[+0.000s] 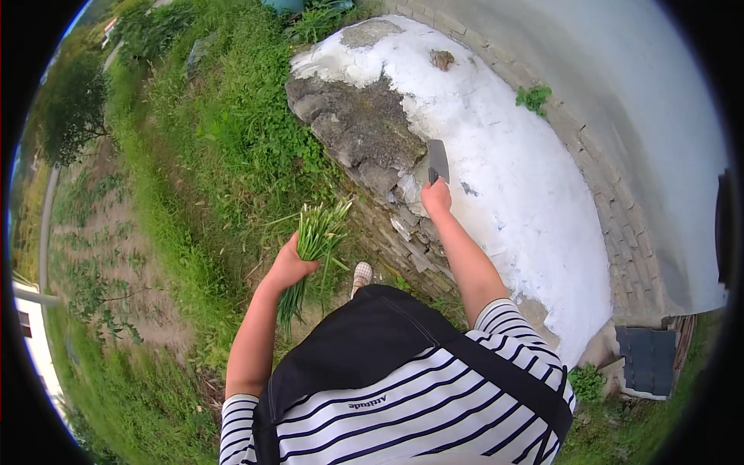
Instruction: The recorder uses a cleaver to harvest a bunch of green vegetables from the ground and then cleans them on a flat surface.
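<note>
My left hand (pixel 292 263) grips a thick bundle of long green stalks (pixel 318 232), which look like garlic chives. Their pale cut ends point up and away from me, and the dark green leaves hang below the fist. In my right hand (pixel 436 196) is a cleaver-like knife (pixel 439 157) with a broad grey blade and a dark handle. The blade points away from me, over the edge where bare grey rock (pixel 366 122) meets a white-coated surface (pixel 511 174). Whether the blade touches that surface I cannot tell. The bundle and the knife are well apart.
A stacked stone face (pixel 401 244) drops from the white surface towards my shoe (pixel 362 273). Weeds and grass (pixel 232 133) grow at left, beside a planted soil plot (pixel 116 250). A grey wall (pixel 633 116) with a brick base (pixel 616 215) bounds the right.
</note>
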The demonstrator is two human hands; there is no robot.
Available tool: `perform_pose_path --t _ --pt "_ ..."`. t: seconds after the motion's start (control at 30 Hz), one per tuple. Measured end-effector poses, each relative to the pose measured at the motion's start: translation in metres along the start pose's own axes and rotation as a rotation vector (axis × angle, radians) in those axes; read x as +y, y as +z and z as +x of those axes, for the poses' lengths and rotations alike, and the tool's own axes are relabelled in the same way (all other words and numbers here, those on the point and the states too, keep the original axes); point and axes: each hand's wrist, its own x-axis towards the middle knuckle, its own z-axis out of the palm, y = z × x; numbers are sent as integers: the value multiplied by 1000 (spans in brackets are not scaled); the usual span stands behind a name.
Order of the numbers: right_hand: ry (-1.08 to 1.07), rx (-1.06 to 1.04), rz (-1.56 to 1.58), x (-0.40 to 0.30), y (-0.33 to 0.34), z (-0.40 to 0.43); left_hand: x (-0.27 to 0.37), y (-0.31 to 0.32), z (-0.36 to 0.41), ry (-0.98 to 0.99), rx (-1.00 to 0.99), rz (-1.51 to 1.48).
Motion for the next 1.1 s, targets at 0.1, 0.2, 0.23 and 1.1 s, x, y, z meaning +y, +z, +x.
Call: perform_pose_path --t 0.1,0.2,0.23,1.1 --pt "47 2 -24 -36 37 73 18 -22 71 -6 -33 11" --pt "106 28 61 -58 75 116 23 -36 131 53 -51 71" --pt "122 20 52 -66 84 119 31 -40 147 39 -64 69" --pt "611 -64 97 -63 110 -37 26 13 556 19 -504 835"
